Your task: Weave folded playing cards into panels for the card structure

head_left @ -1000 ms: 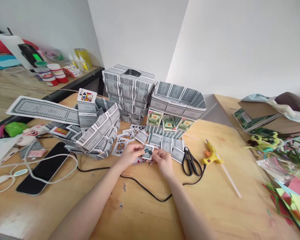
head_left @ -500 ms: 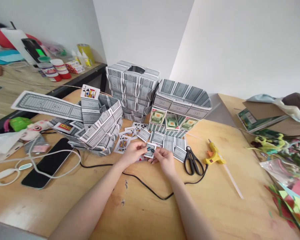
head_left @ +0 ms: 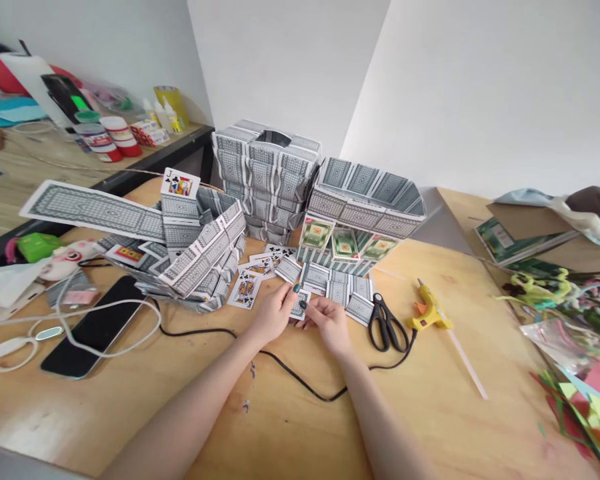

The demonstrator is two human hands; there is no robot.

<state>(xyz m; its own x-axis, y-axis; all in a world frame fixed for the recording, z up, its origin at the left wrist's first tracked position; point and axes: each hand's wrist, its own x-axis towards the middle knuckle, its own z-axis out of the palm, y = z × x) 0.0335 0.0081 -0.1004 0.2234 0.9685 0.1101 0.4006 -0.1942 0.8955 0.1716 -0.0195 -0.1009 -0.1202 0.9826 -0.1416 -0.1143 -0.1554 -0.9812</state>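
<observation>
Both hands meet over a small folded card (head_left: 299, 305) on the worktop (head_left: 430, 413). The left hand (head_left: 274, 312) and right hand (head_left: 330, 323) pinch it. Scissors (head_left: 386, 323) lie just beside.

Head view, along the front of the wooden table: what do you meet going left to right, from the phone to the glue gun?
Black phone → left hand → small folded playing card pinched by both hands → right hand → black scissors → yellow glue gun.

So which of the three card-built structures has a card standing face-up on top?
The left structure, the low slanted one. A jack card stands face-up at its top. The tall middle stack and the right box show only patterned card backs along their tops.
</observation>
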